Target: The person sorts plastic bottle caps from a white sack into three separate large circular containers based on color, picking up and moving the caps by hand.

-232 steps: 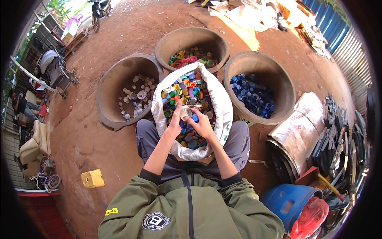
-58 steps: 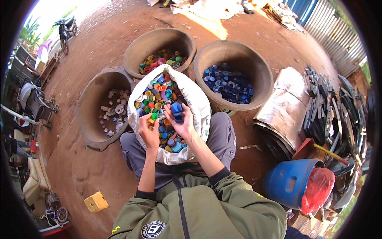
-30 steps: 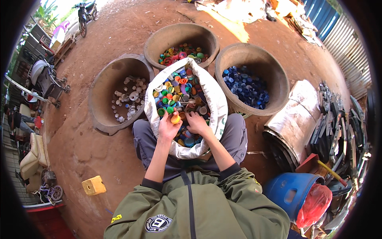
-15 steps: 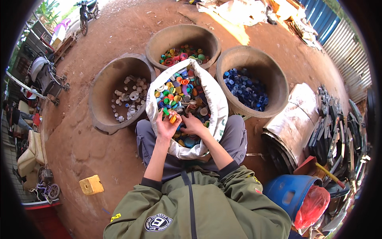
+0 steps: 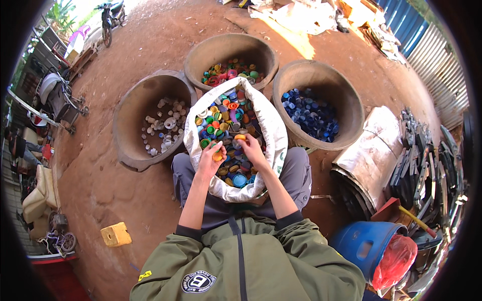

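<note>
A white woven sack [image 5: 275,131] with a rolled rim stands between my knees, full of mixed-colour plastic bottle caps [image 5: 224,126]. Over its near left part, my left hand [image 5: 208,163] is curled round a yellow-orange cap [image 5: 217,156]; whether other caps are tucked in the fingers is hidden. To the right of it, my right hand [image 5: 255,153] pinches an orange bottle cap [image 5: 240,137] just above the heap. A large blue cap [image 5: 239,180] lies in the sack below both hands.
Three brown tubs surround the sack: the left tub [image 5: 125,108] has white caps, the far tub [image 5: 228,44] mixed colours, the right tub [image 5: 346,95] blue ones. A yellow block [image 5: 115,234] lies left; a blue barrel [image 5: 364,246] and folded sheets [image 5: 369,155] are right.
My right hand has come up out of the caps with an orange cap between its fingers. My left hand has turned inward and closed more round its cap; the green one it held no longer shows clearly.
</note>
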The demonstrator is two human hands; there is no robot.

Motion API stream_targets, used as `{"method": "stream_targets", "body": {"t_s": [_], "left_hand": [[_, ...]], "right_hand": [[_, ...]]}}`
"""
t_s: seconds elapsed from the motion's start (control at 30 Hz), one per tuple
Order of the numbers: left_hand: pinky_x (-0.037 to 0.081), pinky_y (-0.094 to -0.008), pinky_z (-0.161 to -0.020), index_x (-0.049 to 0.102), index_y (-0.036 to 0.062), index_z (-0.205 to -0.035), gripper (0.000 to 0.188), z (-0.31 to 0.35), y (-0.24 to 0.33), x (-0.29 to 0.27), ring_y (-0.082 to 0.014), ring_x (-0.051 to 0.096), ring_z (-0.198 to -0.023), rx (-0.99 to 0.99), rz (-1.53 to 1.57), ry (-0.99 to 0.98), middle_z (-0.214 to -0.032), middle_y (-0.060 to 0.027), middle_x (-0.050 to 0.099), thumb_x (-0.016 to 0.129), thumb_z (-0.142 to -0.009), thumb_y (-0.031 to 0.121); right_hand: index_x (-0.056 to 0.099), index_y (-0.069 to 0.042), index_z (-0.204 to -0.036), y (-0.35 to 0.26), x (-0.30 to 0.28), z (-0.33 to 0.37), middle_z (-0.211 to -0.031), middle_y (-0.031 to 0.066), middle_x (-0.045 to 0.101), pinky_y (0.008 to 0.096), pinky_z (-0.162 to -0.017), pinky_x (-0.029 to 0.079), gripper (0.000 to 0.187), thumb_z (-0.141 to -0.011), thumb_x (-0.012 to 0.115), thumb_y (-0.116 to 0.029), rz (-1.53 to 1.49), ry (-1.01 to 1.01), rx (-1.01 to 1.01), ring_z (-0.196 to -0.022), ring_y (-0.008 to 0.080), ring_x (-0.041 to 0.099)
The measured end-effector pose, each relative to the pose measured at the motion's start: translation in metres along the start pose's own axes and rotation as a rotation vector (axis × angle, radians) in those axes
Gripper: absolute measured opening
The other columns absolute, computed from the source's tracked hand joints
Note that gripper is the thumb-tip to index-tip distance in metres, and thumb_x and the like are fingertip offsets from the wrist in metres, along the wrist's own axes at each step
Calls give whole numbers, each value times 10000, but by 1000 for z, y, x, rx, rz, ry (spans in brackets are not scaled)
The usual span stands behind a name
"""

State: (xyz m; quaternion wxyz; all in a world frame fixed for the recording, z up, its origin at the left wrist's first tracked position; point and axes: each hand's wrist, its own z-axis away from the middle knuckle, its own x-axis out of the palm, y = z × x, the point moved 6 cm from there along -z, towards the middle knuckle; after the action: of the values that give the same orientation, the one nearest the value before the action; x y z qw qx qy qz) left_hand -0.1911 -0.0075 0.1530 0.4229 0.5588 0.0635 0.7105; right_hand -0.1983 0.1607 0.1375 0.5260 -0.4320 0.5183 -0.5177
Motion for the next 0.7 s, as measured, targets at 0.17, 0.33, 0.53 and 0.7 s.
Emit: {"method": "stream_targets", "body": {"t_s": [0.17, 0.33, 0.53, 0.7], "left_hand": [[503, -284, -685, 607, 79, -898, 188, -3, -5, 10, -163, 623, -791, -43, -93, 52, -853, -71, 650, 564, -961, 251], [509, -287, -707, 611, 57, -915, 251, -14, -10, 13, -163, 626, -812, 5, -184, 83, -863, -77, 657, 564, -958, 300], [511, -318, -751, 622, 62, -976, 274, -19, -20, -3, -187, 634, -878, -57, -40, 45, -953, -87, 664, 567, -949, 329], [475, -397, -884, 588, 60, -1093, 352, -19, -32, 3, -229, 605, -992, -99, 75, 34, -1055, -93, 644, 520, -961, 379]], "right_hand": [[549, -50, -1162, -12, -2, 12, -1004, 8, 600, 264, -772, 491, 199, -987, 518, -139, -697, -124, 287, -857, 99, 579], [563, -53, -1148, -7, -4, 8, -1010, 6, 592, 263, -795, 489, 192, -987, 521, -149, -681, -85, 209, -918, 100, 586], [530, -67, -1187, -14, 7, 19, -1049, 37, 595, 329, -819, 509, 210, -1004, 482, -157, -955, -66, 298, -955, 141, 597], [508, -81, -1190, -23, 12, 17, -1006, 39, 588, 337, -788, 504, 198, -1012, 466, -156, -945, -57, 207, -912, 143, 583]]}}
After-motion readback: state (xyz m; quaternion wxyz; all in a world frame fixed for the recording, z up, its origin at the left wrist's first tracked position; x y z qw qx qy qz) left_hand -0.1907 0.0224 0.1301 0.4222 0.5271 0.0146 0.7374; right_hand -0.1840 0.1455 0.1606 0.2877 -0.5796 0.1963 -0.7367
